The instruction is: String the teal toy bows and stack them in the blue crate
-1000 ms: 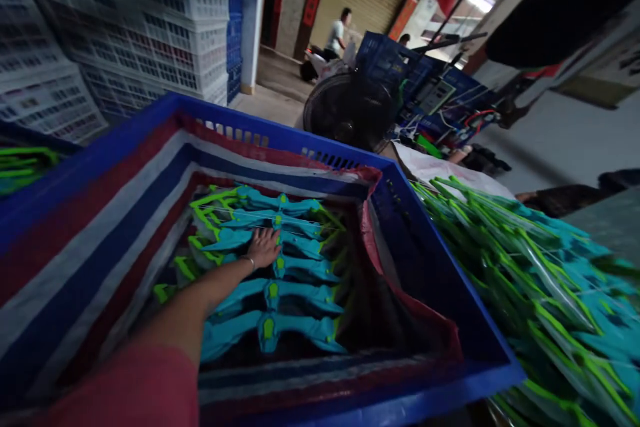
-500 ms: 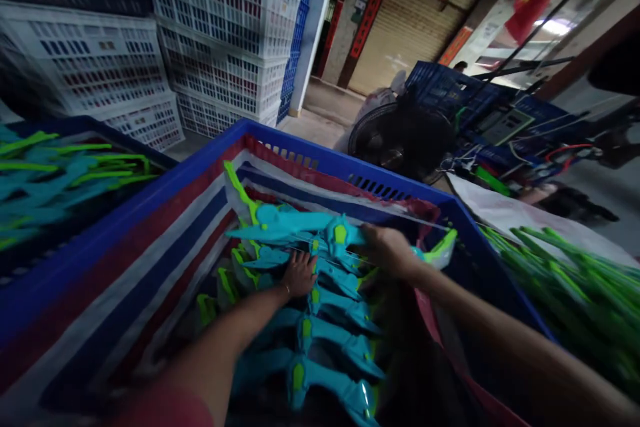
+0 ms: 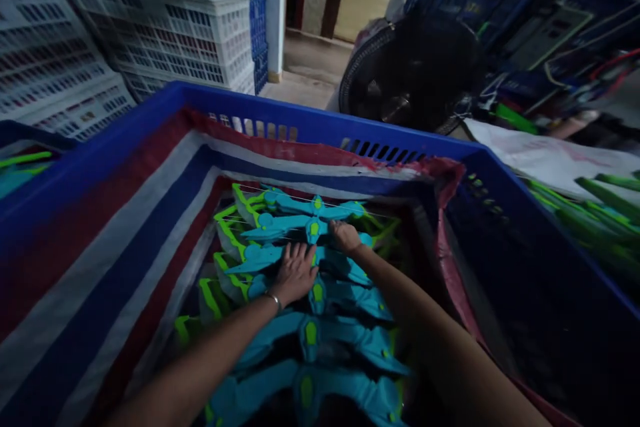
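Several teal and lime-green toy bows point(image 3: 310, 330) lie nested in a row inside a blue crate point(image 3: 280, 103) lined with striped cloth. My left hand point(image 3: 295, 277) rests on the bows in the middle of the row, palm down and fingers spread. Just beyond it, my right hand point(image 3: 346, 237) has its fingers closed round one limb of a toy bow point(image 3: 283, 225), right of its green centre piece. Another bow point(image 3: 295, 202) lies past that one, against the far end of the row. Thin strings show at the bows' left ends.
White plastic crates point(image 3: 190, 33) stand stacked at the back left. A dark round fan point(image 3: 410, 73) stands beyond the crate's far rim. More green pieces point(image 3: 590, 213) and a white sheet point(image 3: 560, 150) are to the right. At the left edge is another container with teal and green pieces point(image 3: 25, 167).
The bow in my right hand has come down from above the row into the crate among the others. My left hand stays on the bows. The view has tilted downward.
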Action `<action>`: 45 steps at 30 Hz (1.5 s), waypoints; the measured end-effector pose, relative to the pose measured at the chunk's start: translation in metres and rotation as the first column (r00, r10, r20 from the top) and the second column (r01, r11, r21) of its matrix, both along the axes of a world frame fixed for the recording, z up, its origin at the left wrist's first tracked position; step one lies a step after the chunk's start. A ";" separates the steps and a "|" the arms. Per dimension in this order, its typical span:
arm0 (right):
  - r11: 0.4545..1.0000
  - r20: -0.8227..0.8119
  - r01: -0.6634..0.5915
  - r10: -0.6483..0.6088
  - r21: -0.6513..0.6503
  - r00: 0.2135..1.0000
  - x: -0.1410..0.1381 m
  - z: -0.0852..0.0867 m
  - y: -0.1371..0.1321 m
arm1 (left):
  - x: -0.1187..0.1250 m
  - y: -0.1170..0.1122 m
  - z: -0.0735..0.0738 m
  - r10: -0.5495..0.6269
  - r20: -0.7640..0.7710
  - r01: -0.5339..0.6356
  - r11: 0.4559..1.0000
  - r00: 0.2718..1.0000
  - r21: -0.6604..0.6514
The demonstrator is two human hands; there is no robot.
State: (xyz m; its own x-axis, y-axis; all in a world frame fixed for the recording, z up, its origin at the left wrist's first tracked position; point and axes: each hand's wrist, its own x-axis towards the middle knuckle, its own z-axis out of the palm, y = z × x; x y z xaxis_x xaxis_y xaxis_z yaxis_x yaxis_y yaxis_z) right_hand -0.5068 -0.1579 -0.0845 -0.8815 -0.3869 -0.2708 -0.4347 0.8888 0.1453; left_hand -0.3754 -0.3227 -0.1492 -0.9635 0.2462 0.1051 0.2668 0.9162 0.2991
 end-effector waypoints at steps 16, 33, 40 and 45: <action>0.998 -0.006 -0.062 0.062 0.011 0.998 0.002 -0.015 -0.006 | -0.009 -0.011 0.017 0.083 -0.026 -0.078 0.983 0.996 0.169; 0.981 0.012 -0.189 0.189 0.039 0.982 0.083 0.088 -0.027 | -0.022 -0.001 0.031 0.115 0.104 -0.089 0.970 0.988 -0.228; 0.868 0.114 -0.450 0.479 -0.207 0.871 0.297 0.226 0.022 | -0.023 0.003 0.042 0.132 0.175 -0.089 0.968 0.976 -0.236; 0.810 -0.145 -0.191 0.131 -0.555 0.981 0.381 0.250 0.096 | -0.025 0.007 0.053 0.127 0.231 -0.068 0.967 0.965 -0.246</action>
